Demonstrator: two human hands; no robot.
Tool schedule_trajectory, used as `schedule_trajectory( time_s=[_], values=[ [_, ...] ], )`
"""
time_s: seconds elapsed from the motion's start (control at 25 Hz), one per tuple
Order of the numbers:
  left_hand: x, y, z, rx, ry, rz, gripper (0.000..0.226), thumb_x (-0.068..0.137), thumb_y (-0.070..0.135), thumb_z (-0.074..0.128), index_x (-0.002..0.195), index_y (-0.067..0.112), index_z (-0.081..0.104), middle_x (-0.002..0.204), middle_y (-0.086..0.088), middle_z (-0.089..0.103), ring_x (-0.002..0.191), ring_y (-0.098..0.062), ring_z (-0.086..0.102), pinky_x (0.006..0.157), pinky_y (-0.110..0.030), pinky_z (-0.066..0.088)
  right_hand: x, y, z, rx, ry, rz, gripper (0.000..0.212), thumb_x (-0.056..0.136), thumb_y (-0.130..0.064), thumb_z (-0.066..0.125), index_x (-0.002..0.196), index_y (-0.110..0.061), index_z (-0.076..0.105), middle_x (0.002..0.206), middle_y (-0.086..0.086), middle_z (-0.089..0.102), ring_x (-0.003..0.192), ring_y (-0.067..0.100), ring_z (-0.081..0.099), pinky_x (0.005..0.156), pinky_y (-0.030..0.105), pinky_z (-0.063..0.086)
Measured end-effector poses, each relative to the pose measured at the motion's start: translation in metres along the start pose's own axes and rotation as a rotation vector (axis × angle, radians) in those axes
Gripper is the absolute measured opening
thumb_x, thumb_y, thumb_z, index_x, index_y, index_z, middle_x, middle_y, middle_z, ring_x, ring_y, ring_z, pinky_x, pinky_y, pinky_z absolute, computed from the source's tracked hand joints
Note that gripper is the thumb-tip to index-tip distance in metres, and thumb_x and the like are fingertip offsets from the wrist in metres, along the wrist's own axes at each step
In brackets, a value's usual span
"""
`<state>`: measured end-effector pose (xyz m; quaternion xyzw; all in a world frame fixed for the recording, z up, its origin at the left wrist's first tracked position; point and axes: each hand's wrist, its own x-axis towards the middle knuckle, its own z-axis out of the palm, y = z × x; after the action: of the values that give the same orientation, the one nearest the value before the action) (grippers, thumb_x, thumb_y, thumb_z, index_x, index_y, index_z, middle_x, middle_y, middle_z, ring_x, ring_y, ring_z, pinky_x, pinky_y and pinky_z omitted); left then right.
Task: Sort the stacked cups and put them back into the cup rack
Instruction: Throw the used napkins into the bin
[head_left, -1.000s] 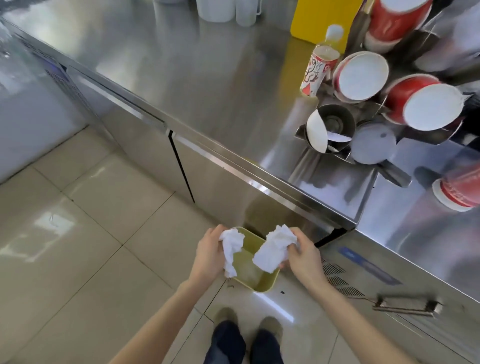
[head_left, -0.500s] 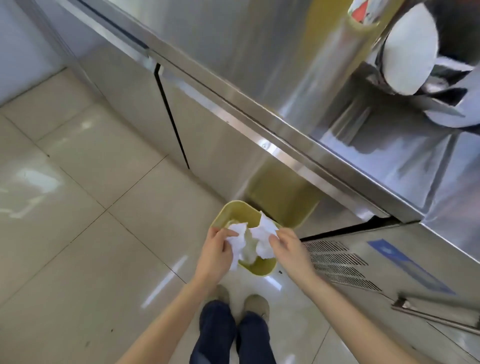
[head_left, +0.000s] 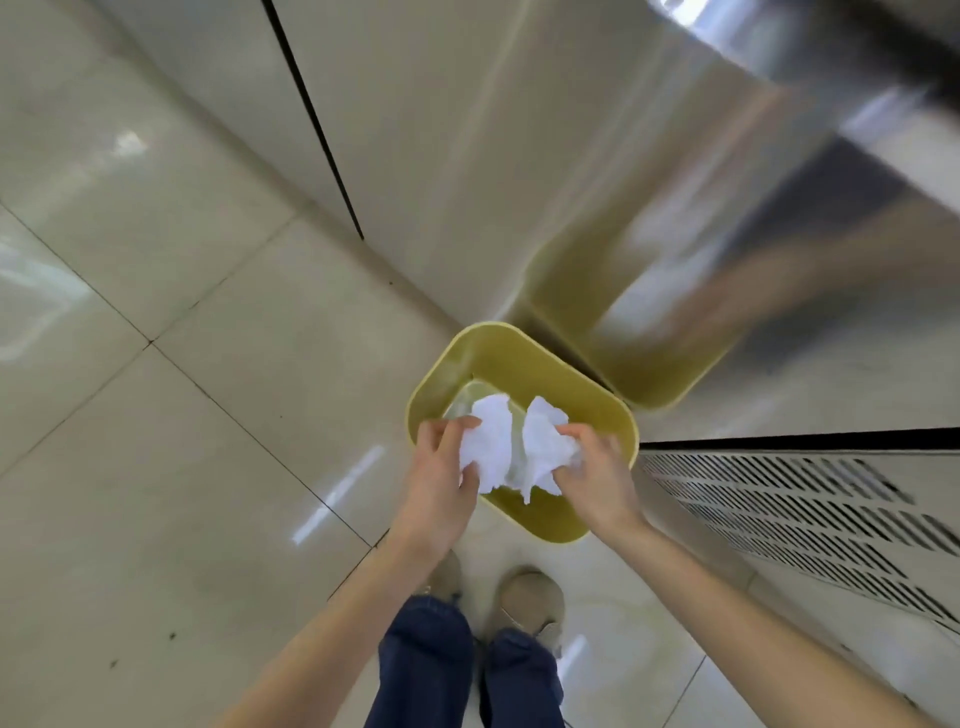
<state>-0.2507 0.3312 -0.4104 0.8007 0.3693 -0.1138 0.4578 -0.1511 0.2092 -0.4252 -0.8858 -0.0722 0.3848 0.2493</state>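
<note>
Both hands hover over a yellow-green waste bin (head_left: 582, 384) that stands on the tiled floor against the steel counter front. My left hand (head_left: 439, 467) is shut on a crumpled white tissue (head_left: 488, 447). My right hand (head_left: 592, 470) grips a second crumpled white tissue (head_left: 545, 447). The two wads sit side by side just above the bin's opening. Neither the cups nor the cup rack is in view.
The steel counter cabinet doors (head_left: 441, 156) rise behind the bin, with a perforated vent panel (head_left: 805, 519) to the right. My shoes (head_left: 530, 603) and dark trouser legs are directly below the bin. Glossy floor tiles (head_left: 182, 441) spread to the left.
The view has tipped down from the countertop, so the cups and rack left the frame. Both hands have lowered the tissues closer over the bin and drawn them nearer together.
</note>
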Motion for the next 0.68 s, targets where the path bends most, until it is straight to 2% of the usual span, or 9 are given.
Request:
schedule_trajectory(
  time_s=[0.12, 0.2, 0.28, 0.36, 0.56, 0.68],
  values=[
    [0.025, -0.022, 0.024, 0.069, -0.063, 0.053, 0.042, 0.092, 0.013, 0.043, 0.134, 0.020, 0.039, 0.133, -0.006, 0.038, 0.103, -0.020, 0.049, 0.080, -0.015, 0.034, 0.023, 0.016, 0.022, -0.048, -0.054, 0.026, 0.044, 0.084, -0.002, 0.048, 0.126, -0.014, 0.043, 0.133, 0.015, 0.036, 0.100, 0.031, 0.054, 0.084, 0.021, 0.036],
    [0.038, -0.033, 0.037, 0.109, -0.099, 0.068, 0.044, 0.091, 0.011, 0.044, 0.134, 0.020, 0.041, 0.129, -0.007, 0.040, 0.106, -0.023, 0.050, 0.079, -0.021, 0.038, 0.036, 0.024, 0.032, -0.090, -0.089, 0.024, 0.046, 0.085, -0.003, 0.048, 0.129, -0.014, 0.040, 0.134, 0.016, 0.035, 0.106, 0.033, 0.053, 0.091, 0.027, 0.038],
    [0.046, -0.039, 0.047, 0.115, -0.119, 0.027, 0.048, 0.090, 0.010, 0.045, 0.136, 0.020, 0.038, 0.131, -0.009, 0.039, 0.113, -0.027, 0.048, 0.088, -0.032, 0.045, 0.045, 0.031, 0.039, -0.117, -0.119, 0.040, 0.049, 0.086, -0.007, 0.049, 0.133, -0.014, 0.035, 0.136, 0.017, 0.035, 0.112, 0.034, 0.050, 0.095, 0.031, 0.038],
    [0.049, -0.039, 0.053, 0.121, -0.142, -0.006, 0.055, 0.089, 0.011, 0.047, 0.140, 0.020, 0.030, 0.137, -0.011, 0.035, 0.119, -0.030, 0.045, 0.097, -0.041, 0.044, 0.050, 0.034, 0.043, -0.134, -0.161, 0.068, 0.054, 0.088, -0.012, 0.048, 0.137, -0.014, 0.028, 0.141, 0.018, 0.031, 0.122, 0.034, 0.043, 0.100, 0.034, 0.036],
    [0.049, -0.029, 0.051, 0.193, -0.221, -0.010, 0.066, 0.090, 0.022, 0.049, 0.145, 0.022, 0.012, 0.155, -0.013, 0.010, 0.139, -0.032, 0.026, 0.106, -0.042, 0.038, 0.051, 0.037, 0.039, -0.172, -0.201, 0.047, 0.057, 0.088, -0.023, 0.045, 0.140, -0.017, 0.023, 0.147, 0.013, 0.030, 0.131, 0.032, 0.035, 0.104, 0.040, 0.034],
    [0.047, -0.022, 0.040, 0.232, -0.270, -0.012, 0.065, 0.090, 0.026, 0.048, 0.145, 0.022, 0.014, 0.155, -0.013, 0.015, 0.138, -0.032, 0.029, 0.108, -0.044, 0.035, 0.046, 0.032, 0.025, -0.172, -0.219, 0.034, 0.057, 0.091, -0.023, 0.044, 0.141, -0.015, 0.020, 0.150, 0.012, 0.025, 0.134, 0.032, 0.032, 0.106, 0.037, 0.031]
  ],
)
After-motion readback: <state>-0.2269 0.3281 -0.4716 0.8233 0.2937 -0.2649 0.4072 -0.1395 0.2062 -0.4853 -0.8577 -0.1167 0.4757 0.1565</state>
